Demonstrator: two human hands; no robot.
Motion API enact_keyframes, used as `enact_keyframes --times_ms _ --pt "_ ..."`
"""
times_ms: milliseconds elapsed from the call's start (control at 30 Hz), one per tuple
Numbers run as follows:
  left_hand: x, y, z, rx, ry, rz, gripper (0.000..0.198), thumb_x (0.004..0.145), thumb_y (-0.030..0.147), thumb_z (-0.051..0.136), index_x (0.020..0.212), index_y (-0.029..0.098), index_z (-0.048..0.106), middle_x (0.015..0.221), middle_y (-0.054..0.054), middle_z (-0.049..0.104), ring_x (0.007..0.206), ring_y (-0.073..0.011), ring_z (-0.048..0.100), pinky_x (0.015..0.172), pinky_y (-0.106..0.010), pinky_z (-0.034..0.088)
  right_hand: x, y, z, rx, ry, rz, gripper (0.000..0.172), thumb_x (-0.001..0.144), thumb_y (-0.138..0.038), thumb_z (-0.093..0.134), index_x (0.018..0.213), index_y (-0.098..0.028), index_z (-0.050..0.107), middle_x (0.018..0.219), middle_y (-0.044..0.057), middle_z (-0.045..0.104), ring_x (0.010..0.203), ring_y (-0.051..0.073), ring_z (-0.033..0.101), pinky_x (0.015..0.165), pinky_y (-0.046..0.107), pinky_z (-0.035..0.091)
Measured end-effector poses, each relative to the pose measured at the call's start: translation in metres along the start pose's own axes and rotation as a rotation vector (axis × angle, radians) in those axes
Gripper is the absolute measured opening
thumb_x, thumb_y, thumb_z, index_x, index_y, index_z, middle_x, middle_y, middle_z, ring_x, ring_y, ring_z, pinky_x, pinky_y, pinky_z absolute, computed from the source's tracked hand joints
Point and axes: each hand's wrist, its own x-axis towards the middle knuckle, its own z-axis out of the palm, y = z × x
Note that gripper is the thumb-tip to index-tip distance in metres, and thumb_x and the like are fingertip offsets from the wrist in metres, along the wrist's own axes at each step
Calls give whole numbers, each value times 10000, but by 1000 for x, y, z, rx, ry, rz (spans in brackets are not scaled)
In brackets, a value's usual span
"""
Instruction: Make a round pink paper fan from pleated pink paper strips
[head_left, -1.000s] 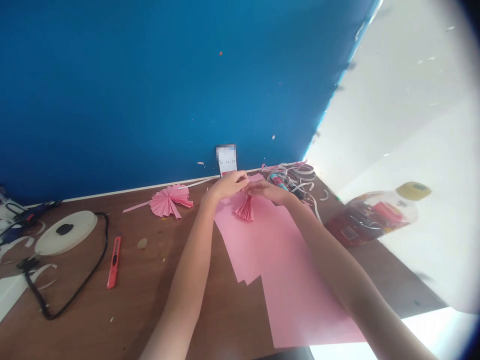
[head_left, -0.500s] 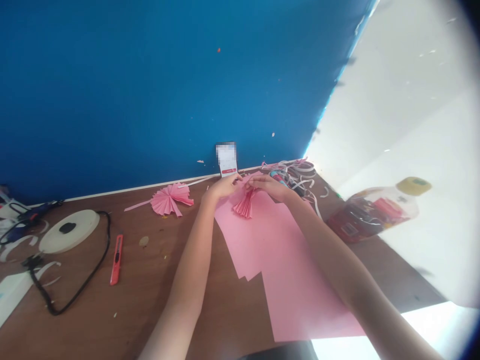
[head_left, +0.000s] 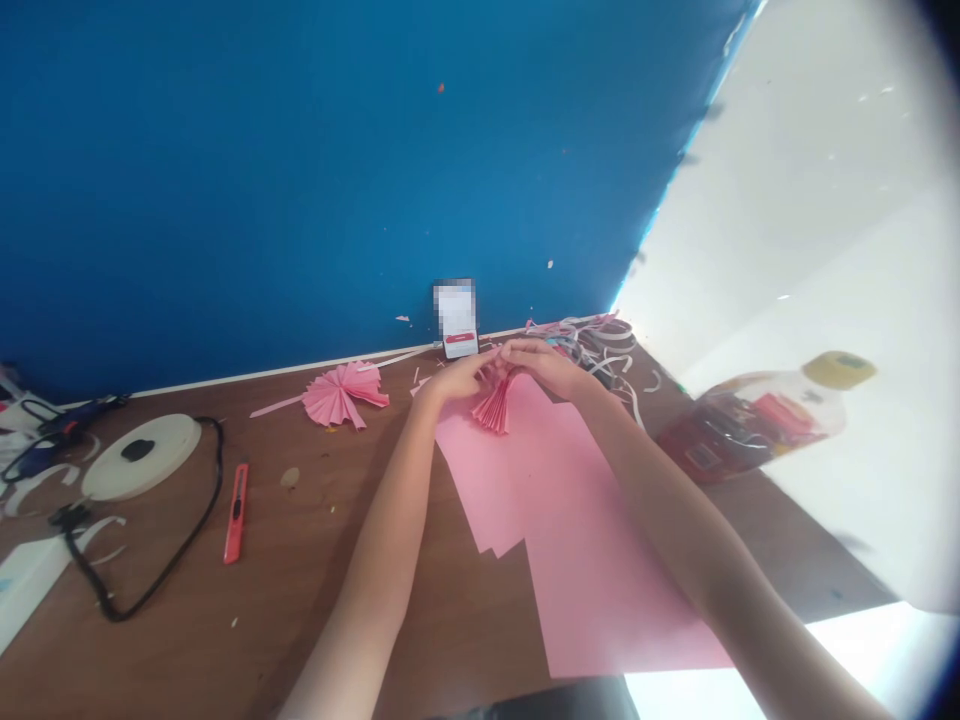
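Both my hands meet at the far side of the brown table, over the top of the pink paper sheets (head_left: 570, 520). My left hand (head_left: 459, 377) and my right hand (head_left: 541, 364) each pinch the upper end of a small pleated pink paper fan (head_left: 495, 408), whose folds spread downward. The fingers of both hands are closed on it. A finished pink pleated fan (head_left: 341, 394) lies to the left near the blue wall.
A phone (head_left: 457, 318) leans against the blue wall behind my hands. Paper strips and scraps (head_left: 600, 345) pile at the right. A plastic jar (head_left: 757, 420) lies on its side at the right. A red utility knife (head_left: 235, 498), a black cable (head_left: 161, 560) and a white round disc (head_left: 142, 455) sit left.
My hands stayed on the small fan and shifted slightly up and away. The fan's pleats look a little more gathered at the top.
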Motion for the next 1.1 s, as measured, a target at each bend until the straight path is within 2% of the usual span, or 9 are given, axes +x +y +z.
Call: enact_keyframes --times_ms 100,300,533,633,733,833,933,1100 --pt "4 -3 4 -1 -71 60 373 672 212 600 1045 196 595 944 -45 633 805 -171 572 707 -263 427 -1 -3 4 -25 -19 11 246 782 -417 619 769 -172 628 752 34 637 735 152 583 745 302 445" --pt "15 -11 14 -58 -46 141 202 673 283 634 835 168 599 801 -41 609 654 -150 539 602 -279 409 -3 -8 7 -60 -11 27 269 777 -442 607 752 -175 616 778 40 631 758 158 582 746 296 450" --pt "19 -15 25 -204 -25 120 242 715 360 637 839 153 619 790 -50 626 680 -159 558 656 -295 433 -1 -4 3 7 -5 45 247 774 -420 609 802 -175 617 699 24 597 694 151 560 632 276 447" --pt "18 -14 26 -248 -1 160 227 755 373 597 821 158 633 838 -51 645 735 -161 573 724 -300 431 -1 0 1 22 -2 26 226 768 -380 618 879 -185 643 675 7 578 658 139 539 626 277 440" --pt "15 -12 24 -265 -34 193 210 784 359 562 821 166 637 858 -45 651 764 -157 575 758 -296 419 -2 -2 1 20 19 -5 263 767 -350 619 984 -205 653 693 -6 571 634 121 509 636 274 431" --pt "13 -9 23 -244 -50 172 193 786 345 555 803 166 624 814 -39 642 741 -156 564 729 -285 409 -3 -10 3 18 69 -39 315 768 -351 615 1057 -227 635 679 -23 533 631 112 488 654 271 424" --pt "14 -9 22 -228 -56 180 190 782 347 559 778 164 611 791 -35 630 720 -151 549 692 -271 394 -2 -20 6 43 175 -86 352 773 -365 598 1101 -238 605 686 -17 508 670 122 494 668 270 421" --pt "19 -16 22 -222 -84 196 208 780 362 563 746 159 590 762 -21 598 697 -136 528 670 -260 380 1 -33 5 12 327 -192 297 765 -369 580 1035 -249 602 752 6 535 714 135 510 661 268 424"
